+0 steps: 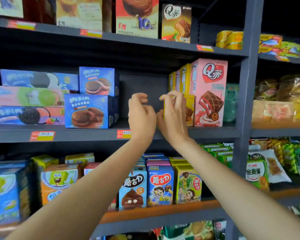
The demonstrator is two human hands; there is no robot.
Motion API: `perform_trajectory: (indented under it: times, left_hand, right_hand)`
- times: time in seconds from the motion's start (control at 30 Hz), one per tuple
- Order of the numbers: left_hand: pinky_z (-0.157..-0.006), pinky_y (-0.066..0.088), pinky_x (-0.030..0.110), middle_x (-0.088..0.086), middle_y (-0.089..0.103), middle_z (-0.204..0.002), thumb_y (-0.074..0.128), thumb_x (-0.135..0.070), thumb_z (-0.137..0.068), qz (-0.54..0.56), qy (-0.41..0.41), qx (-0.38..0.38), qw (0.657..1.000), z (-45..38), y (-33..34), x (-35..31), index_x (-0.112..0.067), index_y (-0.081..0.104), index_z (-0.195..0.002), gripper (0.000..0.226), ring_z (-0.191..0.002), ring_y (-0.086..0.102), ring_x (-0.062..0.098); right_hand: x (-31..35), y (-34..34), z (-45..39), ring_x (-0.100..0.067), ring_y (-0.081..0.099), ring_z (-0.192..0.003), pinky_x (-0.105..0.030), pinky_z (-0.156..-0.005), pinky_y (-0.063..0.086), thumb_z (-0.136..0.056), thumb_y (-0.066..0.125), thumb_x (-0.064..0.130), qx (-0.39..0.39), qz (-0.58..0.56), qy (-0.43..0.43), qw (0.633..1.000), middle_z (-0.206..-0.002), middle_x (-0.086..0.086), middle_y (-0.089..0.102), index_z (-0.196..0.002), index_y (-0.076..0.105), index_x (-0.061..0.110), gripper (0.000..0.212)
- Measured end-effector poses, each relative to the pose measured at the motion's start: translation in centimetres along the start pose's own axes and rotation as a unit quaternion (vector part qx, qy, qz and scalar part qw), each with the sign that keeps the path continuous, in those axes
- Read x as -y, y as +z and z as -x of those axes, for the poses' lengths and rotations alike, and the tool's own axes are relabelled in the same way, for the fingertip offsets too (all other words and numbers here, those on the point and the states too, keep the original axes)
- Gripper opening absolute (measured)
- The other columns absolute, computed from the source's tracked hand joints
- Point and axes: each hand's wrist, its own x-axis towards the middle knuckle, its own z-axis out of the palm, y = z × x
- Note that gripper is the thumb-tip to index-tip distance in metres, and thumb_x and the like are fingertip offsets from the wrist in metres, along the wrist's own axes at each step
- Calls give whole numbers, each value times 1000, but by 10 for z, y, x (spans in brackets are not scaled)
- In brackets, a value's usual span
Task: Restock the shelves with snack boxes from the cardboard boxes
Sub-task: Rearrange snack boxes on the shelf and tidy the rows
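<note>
A small yellow snack box [189,110] is being gripped by the right hand [173,115], fingers curled over its top left corner and the thumb tucked against its left edge; it's stood upright on the middle shelf [93,134], touching the tall pink box [209,92] on its right. The left hand [141,115] is held just beside it with the fingers loosely curled around nothing at all. Behind the pink box, at least three more cartons, yellow and pink, are lined up in a row, all flat-sided glossy cardboard. A bare gap of dark shelf is left between the hands and two stacked blue cookie boxes [93,99], and three long flat boxes [29,97] are piled further left. The shelving is made of dark grey metal, with two red price tags [42,135] stuck on the front lip. Below, three upright cartoon-printed cartons [160,184] can be counted side by side.
</note>
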Motion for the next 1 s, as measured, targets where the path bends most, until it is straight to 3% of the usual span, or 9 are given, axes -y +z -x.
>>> perform_trajectory:
  times: [0.07, 0.17, 0.33, 0.47, 0.6, 0.73, 0.83, 0.93, 1.0]
  left_hand:
    - [-75, 42, 22, 5, 53, -104, 42, 2, -85, -5, 63, -7, 998, 10, -39, 9, -20, 45, -103, 28, -80, 50, 12]
    - [-75, 38, 12, 1, 51, -98, 42, -4, -79, -69, 109, -16, 992, 16, -112, 29, -18, 46, -102, 27, -79, 46, 5]
    - [-79, 39, 30, 13, 55, -100, 43, -4, -77, -197, 67, -71, 976, 35, -265, 63, 0, 51, -103, 28, -87, 53, 24]
    - [-80, 40, 34, 18, 53, -99, 45, -1, -75, -307, 15, -83, 948, 88, -432, 105, 3, 51, -101, 27, -89, 54, 31]
    - [-82, 38, 41, 24, 54, -103, 42, -2, -74, -424, -123, -84, 893, 172, -610, 155, 7, 50, -104, 32, -95, 49, 33]
    - [-82, 39, 47, 25, 53, -106, 35, -10, -75, -509, -250, -31, 823, 269, -760, 198, -4, 46, -110, 37, -97, 52, 41]
    - [-82, 37, 45, 24, 52, -107, 44, -2, -80, -536, -352, -21, 767, 346, -838, 237, 2, 50, -108, 29, -101, 51, 41]
    - [-87, 40, 46, 21, 50, -109, 46, -2, -80, -529, -444, -4, 723, 444, -884, 286, 2, 49, -112, 33, -102, 51, 38]
    - [-88, 38, 43, 22, 50, -112, 48, -2, -80, -511, -509, 12, 692, 519, -903, 316, 1, 49, -114, 34, -104, 49, 38]
  right_hand:
    - [34, 14, 15, -35, 51, -98, -44, -79, 47, -71, 37, 10, -3, -59, -63, 996, -115, -19, 46, -107, 54, 2, 40]
    - [99, 47, 44, -32, 47, -101, -43, -81, 46, -75, 55, 14, 19, -130, -135, 982, -120, -7, 34, -112, 44, 10, 39]
    - [239, 98, 103, -29, 40, -106, -42, -90, 41, -72, 59, 12, 79, -266, -143, 950, -117, -22, 46, -112, 44, 6, 44]
    - [370, 130, 183, -37, 48, -104, -48, -88, 43, -71, 47, 12, 184, -307, -225, 906, -114, -27, 51, -114, 42, 9, 44]
    - [503, 154, 297, -34, 44, -100, -46, -79, 47, -70, 39, 11, 251, -340, -282, 861, -117, -18, 43, -110, 45, 5, 41]
    - [615, 177, 437, -38, 51, -87, -41, -62, 51, -83, 34, 14, 377, -339, -302, 808, -108, -24, 53, -107, 50, 3, 31]
    - [661, 189, 547, -37, 55, -84, -39, -56, 52, -65, 46, 17, 484, -324, -302, 755, -102, -21, 61, -96, 62, 7, 36]
    - [682, 204, 668, -37, 53, -92, -44, -68, 55, -52, 70, 8, 599, -308, -264, 690, -105, -21, 57, -98, 60, 5, 48]
    - [687, 209, 749, -38, 47, -108, -45, -89, 47, -68, 67, 13, 698, -264, -239, 621, -120, -17, 46, -113, 55, 7, 47]
